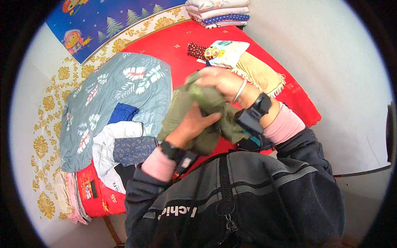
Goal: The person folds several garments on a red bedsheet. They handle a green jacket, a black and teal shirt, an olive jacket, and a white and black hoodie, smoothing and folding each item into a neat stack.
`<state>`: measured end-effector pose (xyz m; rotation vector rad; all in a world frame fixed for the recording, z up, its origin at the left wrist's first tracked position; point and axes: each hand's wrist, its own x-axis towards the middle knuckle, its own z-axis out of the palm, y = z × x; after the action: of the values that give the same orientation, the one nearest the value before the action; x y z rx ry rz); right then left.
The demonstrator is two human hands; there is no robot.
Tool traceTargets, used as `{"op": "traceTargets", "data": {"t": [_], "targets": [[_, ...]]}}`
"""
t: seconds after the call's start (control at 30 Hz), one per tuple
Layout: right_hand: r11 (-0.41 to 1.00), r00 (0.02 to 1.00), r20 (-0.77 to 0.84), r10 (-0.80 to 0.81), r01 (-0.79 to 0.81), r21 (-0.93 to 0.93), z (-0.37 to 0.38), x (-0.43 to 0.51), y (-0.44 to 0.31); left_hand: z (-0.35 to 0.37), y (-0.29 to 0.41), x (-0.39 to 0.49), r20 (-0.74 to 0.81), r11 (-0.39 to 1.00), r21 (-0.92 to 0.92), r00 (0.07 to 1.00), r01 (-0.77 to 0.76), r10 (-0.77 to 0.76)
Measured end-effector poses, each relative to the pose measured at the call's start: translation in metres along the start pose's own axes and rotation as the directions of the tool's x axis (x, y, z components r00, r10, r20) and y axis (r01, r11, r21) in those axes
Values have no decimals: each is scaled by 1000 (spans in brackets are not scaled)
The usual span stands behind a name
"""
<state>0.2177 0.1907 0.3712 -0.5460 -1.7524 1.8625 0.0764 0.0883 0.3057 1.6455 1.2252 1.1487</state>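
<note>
An olive-green cloth garment (180,102) is bunched between my two hands over the red bedspread. My right hand (220,80) grips its upper part, fingers curled over the cloth and slightly blurred. Lower down, my left hand (195,125) is against the garment with the thumb pointing right; its fingers are partly hidden in the folds, so its hold is unclear. Part of the garment hangs below and to the right of the left hand. Behind it, to the right, lie a fringed yellow cloth (260,73), a pale printed cloth (231,52) and a dark red patterned item (197,51).
A grey-green leaf-print sheet (118,80) covers the bed's left side. On and beside it lie blue folded cloth (124,112), a white garment (102,145) and dark patterned cloth (135,151). Folded bedding (218,14) is stacked at the far corner. Dark items lie near my waist.
</note>
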Motion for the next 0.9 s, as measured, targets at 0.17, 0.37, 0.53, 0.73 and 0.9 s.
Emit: {"op": "traceTargets", "data": {"t": [0.17, 0.37, 0.53, 0.73, 0.9], "targets": [[899, 912, -85, -401, 374, -228, -23, -33, -1, -18, 11, 24, -157, 881, -474, 985, -15, -68], [993, 941, -334, -47, 9, -117, -31, -116, 75, -64, 50, 23, -145, 409, -908, 983, -87, -114], [777, 727, -416, -547, 255, -576, -8, -140, 94, -62, 85, 41, -332, 478, -844, 937, -242, -111], [720, 942, -199, -269, 60, -692, 14, -117, 93, -66, 99, 54, -364, 454, -853, 917, -258, -165], [813, 931, -297, -211, -1, -582, -22, -114, 75, -92, 100, 43, -476, 495, -807, 851, -322, -221]]}}
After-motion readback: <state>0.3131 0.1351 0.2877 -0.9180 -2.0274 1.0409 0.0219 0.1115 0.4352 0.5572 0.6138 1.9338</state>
